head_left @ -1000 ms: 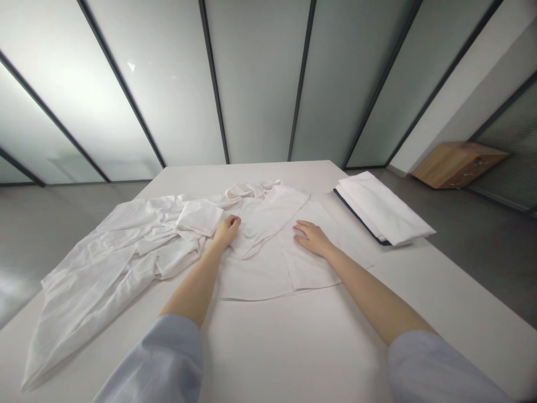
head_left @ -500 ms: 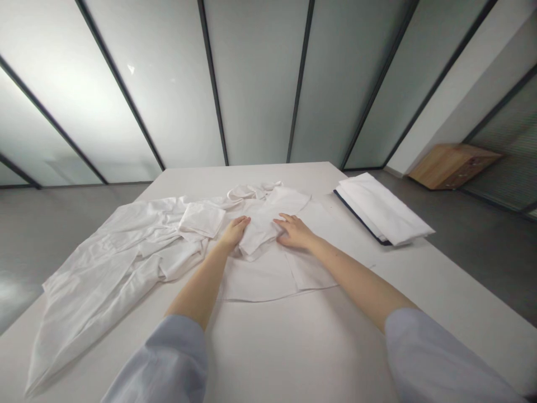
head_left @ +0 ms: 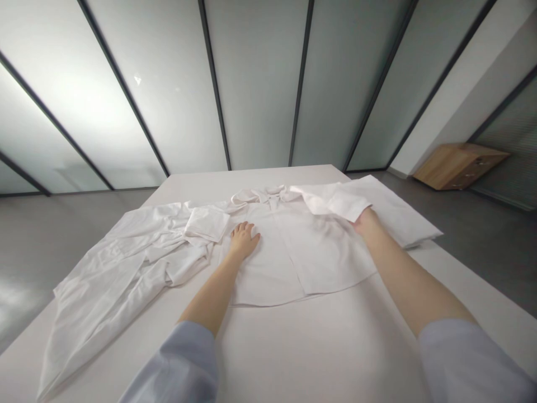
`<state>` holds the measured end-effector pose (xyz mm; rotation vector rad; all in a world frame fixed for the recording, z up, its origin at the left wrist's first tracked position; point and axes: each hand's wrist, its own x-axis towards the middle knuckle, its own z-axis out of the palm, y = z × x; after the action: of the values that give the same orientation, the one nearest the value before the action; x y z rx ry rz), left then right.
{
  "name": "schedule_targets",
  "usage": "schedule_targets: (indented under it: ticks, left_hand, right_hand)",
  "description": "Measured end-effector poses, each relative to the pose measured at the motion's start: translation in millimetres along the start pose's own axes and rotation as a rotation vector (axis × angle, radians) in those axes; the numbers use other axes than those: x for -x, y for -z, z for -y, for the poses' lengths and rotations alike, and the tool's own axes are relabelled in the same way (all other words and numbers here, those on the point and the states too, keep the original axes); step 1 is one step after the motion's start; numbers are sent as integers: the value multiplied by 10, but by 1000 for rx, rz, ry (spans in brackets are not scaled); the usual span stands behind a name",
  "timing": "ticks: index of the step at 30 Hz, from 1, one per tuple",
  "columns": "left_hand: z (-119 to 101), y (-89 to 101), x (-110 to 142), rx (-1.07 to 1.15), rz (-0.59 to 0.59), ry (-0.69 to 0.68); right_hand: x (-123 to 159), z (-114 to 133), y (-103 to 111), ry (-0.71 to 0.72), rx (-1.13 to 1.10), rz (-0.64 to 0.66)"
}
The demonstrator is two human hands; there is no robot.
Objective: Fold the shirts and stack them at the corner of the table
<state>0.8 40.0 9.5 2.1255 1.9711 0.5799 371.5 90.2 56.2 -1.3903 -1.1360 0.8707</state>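
Note:
A white shirt (head_left: pixel 268 263) lies spread on the table, its collar (head_left: pixel 268 195) at the far end and a front opening running down toward me. My left hand (head_left: pixel 244 240) rests flat on the shirt's left side, fingers spread. At the right, my right hand (head_left: pixel 364 219) grips the end of the shirt's sleeve (head_left: pixel 335 200), which stretches out from the collar area. Cloth hides most of that hand's fingers. Left of my left hand lies a small folded white cloth part (head_left: pixel 206 223), on top of a larger crumpled white garment (head_left: pixel 121 280).
A folded white stack (head_left: pixel 403 215) lies on the right side of the white table (head_left: pixel 327 341), partly behind the sleeve. Beyond the table are frosted glass panels (head_left: pixel 255 84) and a wooden cabinet (head_left: pixel 455 165) on the floor at right.
My right hand has moved right, drawing the sleeve from the shirt's middle out toward the folded stack. My left hand has let go of the bunched cloth and now lies flat on the shirt.

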Motion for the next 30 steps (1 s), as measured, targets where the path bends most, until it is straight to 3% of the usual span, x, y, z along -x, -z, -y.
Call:
schedule_targets:
  ticks: [2, 3, 6, 8, 10, 13, 15, 16, 18, 22, 24, 26, 30]
  left_hand:
    - [-36, -15, 22, -131, 48, 3]
    - [-57, -21, 28, -178, 77, 8]
    - [-106, -29, 42, -266, 165, 0]
    - [-124, -30, 62, -299, 210, -20]
    - [-132, -34, 94, -317, 231, -42]
    - [-132, -46, 150, -326, 227, -70]
    - [-129, -52, 184, -330, 222, -78]
    - [-129, -52, 200, -333, 221, -80]
    - [-133, -45, 232, -340, 223, -81]
    - [-144, -19, 301, -350, 231, -87]
    - [-136, -8, 331, -357, 234, -89]
    - [-111, 2, 343, -364, 235, -84]
    - [-27, 21, 300, -376, 193, 16]
  right_hand:
    - [62, -23, 193, -195, -79, -161]
    - [126, -44, 245, -279, -118, -182]
    - [342, -88, 281, -328, -227, 38]
    - [407, -62, 274, -260, -313, 151]
    - [367, 13, 278, -136, -369, 102]
    - [199, 147, 281, 70, -365, -171]
    - [129, 192, 232, 234, -239, -366]
    - [131, 191, 182, 309, -139, -398]
    - [209, 138, 28, 425, 110, -273]
    - [461, -121, -352, 514, 654, 325]
    - [501, -269, -461, 505, 894, 486]
    - [460, -392, -468, 458, 1070, 509]
    - [346, -518, -308, 371, 1210, 401]
